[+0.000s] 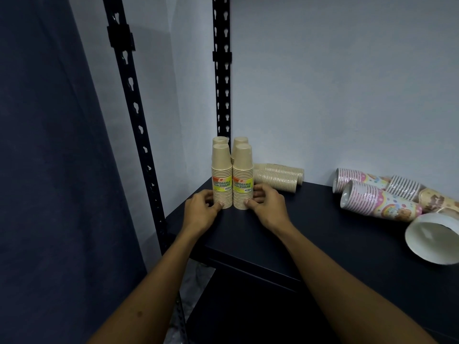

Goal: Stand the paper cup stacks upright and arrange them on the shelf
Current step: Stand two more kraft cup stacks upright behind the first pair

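Observation:
Several tan paper cup stacks stand upright in the left back corner of the dark shelf (285, 234), two in front and two behind. My left hand (202, 209) touches the base of the front left stack (221, 175). My right hand (267, 206) curls round the base of the front right stack (242, 177). Both front stacks carry yellow labels. Two more tan stacks (279, 178) lie on their sides just behind my right hand, against the wall.
At the right lie several patterned pink cup stacks (372, 197) on their sides, and a large white cup stack (432, 238) with its mouth toward me. Black slotted uprights (222, 78) stand at the shelf's left corners. A dark curtain (49, 170) hangs at left.

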Demonstrator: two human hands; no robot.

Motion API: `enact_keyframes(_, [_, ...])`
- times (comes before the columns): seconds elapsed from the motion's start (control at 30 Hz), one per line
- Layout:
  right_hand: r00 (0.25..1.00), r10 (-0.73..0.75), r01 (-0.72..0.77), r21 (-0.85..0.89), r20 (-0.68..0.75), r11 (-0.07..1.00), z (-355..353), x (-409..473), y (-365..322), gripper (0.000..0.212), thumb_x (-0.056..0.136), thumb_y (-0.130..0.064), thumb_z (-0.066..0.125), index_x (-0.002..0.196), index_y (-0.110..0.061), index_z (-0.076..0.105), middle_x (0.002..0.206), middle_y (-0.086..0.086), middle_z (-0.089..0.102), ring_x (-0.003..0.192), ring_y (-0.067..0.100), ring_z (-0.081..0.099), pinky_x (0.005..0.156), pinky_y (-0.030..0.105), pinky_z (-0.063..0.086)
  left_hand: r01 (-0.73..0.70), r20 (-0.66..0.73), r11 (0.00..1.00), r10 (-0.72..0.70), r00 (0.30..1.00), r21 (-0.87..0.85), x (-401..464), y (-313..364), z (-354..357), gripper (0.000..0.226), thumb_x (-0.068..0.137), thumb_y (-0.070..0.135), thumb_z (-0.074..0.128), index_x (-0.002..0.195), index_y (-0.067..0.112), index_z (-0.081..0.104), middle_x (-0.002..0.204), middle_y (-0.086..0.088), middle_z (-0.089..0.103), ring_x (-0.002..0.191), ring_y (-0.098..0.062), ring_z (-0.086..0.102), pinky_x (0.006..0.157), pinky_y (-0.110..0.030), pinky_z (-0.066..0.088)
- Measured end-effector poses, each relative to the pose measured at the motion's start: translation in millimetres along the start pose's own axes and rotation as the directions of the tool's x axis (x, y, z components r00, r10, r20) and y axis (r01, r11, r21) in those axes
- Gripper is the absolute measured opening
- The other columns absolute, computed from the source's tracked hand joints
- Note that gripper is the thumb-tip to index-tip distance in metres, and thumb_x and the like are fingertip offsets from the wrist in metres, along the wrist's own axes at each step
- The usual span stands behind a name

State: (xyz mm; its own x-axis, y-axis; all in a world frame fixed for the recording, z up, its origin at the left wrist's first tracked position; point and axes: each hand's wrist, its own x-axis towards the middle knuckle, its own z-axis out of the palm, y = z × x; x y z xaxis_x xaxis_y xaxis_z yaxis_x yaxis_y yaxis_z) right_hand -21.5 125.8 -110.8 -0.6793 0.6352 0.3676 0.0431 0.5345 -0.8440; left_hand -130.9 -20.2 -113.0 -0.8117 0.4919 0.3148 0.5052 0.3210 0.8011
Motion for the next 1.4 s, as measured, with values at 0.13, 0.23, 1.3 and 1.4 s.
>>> enact_keyframes(0.13, [1.000,-0.001,0.001,-0.014,-0.008,1.000,0,0,2,0.037,0.079,-0.017,0.077,0.113,-0.010,0.062,0.098,-0.004,0.066,0.086,0.007,0.063,0.074,0.016,0.050,-0.011,-0.014,1.000,0.011,1.000,0.010,-1,2,0,0.043,0.085,0.020,0.069,0.126,0.011,0.060,0.124,-0.006,0.065,0.113,-0.018,0.061,0.096,-0.026,0.045])
enact_keyframes(0.23, [1.000,-0.001,0.001,-0.028,-0.011,1.000,1,0,2,0.037,0.080,-0.019,0.076,0.113,-0.010,0.063,0.100,-0.003,0.066,0.088,0.009,0.064,0.078,0.021,0.052,0.032,-0.029,0.998,-0.030,0.999,0.054,0,3,1,0.048,0.085,0.025,0.068,0.129,0.009,0.057,0.127,-0.008,0.062,0.112,-0.022,0.061,0.091,-0.030,0.048])
enact_keyframes(1.3, [0.999,0.017,-0.019,-0.070,-0.030,0.997,-7,-9,-2,0.038,0.082,-0.015,0.074,0.117,-0.005,0.063,0.100,-0.001,0.066,0.089,0.008,0.062,0.081,0.017,0.047,0.053,-0.105,0.960,-0.024,0.994,0.274,-16,7,-3,0.024,0.086,0.028,0.060,0.097,0.010,0.071,0.096,-0.003,0.071,0.085,-0.019,0.064,0.072,-0.031,0.052])
enact_keyframes(1.4, [1.000,0.022,-0.025,-0.116,-0.022,0.993,-15,-18,-1,0.037,0.085,-0.015,0.071,0.119,-0.006,0.063,0.109,0.003,0.067,0.093,0.008,0.060,0.084,0.017,0.046,0.048,-0.118,0.914,-0.001,0.993,0.402,-24,12,-5,0.021,0.084,0.025,0.055,0.079,0.012,0.071,0.081,-0.003,0.070,0.078,-0.022,0.064,0.076,-0.039,0.054])
